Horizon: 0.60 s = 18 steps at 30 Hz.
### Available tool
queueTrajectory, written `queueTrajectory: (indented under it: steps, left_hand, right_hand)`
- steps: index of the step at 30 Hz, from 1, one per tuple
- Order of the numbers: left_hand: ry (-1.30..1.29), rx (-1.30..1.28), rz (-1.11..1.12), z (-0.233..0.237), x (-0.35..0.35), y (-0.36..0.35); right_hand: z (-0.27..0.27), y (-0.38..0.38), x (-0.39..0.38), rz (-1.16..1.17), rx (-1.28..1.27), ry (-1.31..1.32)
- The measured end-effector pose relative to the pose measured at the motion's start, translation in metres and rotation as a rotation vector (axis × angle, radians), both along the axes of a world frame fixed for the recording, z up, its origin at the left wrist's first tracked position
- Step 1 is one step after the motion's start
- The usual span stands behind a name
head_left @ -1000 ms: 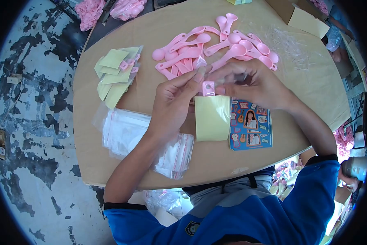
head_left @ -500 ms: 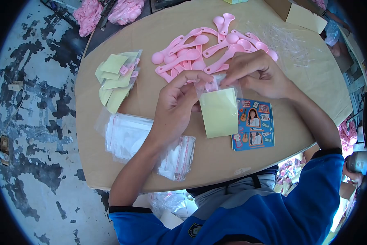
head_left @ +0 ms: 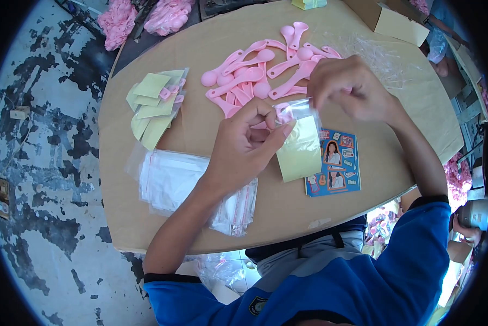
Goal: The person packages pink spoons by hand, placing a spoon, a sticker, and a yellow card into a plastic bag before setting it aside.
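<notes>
My left hand [head_left: 241, 146] pinches a clear plastic bag [head_left: 301, 149] by its upper left side. Inside it a pale yellow card shows, with part of a pink spoon above it. Close to the bag's upper right corner is my right hand [head_left: 355, 89], its fingers curled in and slightly blurred; what they hold, if anything, is too small to make out. Beyond both hands lies a heap of pink measuring spoons [head_left: 235, 81]. Blue printed cards [head_left: 339, 168] are stacked just right of the bag, partly covered by it.
Filled bags with yellow cards [head_left: 154, 111] are piled at the left of the table. Nearer me lie flat clear bags [head_left: 170, 179], partly under my left forearm. Thin clear strips [head_left: 379, 60] are scattered at the far right, near a cardboard box [head_left: 398, 24].
My right hand has moved up and slightly right, off the middle of the bag's top edge. The bag has shifted a little right and tilted, and my left thumb now overlaps its front.
</notes>
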<state>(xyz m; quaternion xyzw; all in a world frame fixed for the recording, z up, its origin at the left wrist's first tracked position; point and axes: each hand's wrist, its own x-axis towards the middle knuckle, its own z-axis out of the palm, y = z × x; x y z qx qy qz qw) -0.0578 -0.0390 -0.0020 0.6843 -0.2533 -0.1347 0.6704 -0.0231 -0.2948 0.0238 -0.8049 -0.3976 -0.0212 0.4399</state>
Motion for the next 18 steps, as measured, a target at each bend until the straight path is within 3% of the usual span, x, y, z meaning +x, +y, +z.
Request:
queueTrajectory:
  steps: [3, 5, 8, 9, 12, 13, 16, 17, 18]
  left_hand:
    - [0.027, -0.075, -0.011, -0.002, -0.001, -0.006]
    - [0.068, -0.158, -0.022, -0.008, -0.001, -0.006]
    - [-0.824, 0.131, 0.396, 0.009, -0.004, -0.006]
    - [-0.880, 0.062, 0.492, 0.011, -0.006, -0.003]
    - [-1.267, 0.019, 0.433, 0.016, -0.010, 0.007]
    - [-1.336, 0.068, 0.407, 0.017, -0.015, 0.007]
    - [-1.415, 0.011, 0.304, 0.016, -0.017, 0.005]
    - [-1.423, -0.018, 0.293, 0.016, -0.019, 0.005]
    - [-1.435, -0.047, 0.281, 0.016, -0.020, 0.005]
  right_hand:
    - [0.007, 0.008, -0.011, -0.132, 0.046, 0.260]
    - [0.013, 0.021, -0.020, -0.018, -0.123, 0.284]
    - [0.022, 0.029, -0.011, -0.003, -0.121, 0.558]
    - [0.027, 0.035, -0.008, -0.006, -0.103, 0.552]
    - [0.066, 0.063, 0.003, -0.070, -0.377, 0.552]
    - [0.056, 0.070, 0.017, 0.005, -0.143, 0.440]
    - [0.048, 0.110, 0.027, -0.134, 0.242, 0.294]
    - [0.041, 0.120, 0.023, -0.217, 0.110, 0.055]
    - [0.040, 0.128, 0.016, -0.112, 0.005, 0.040]
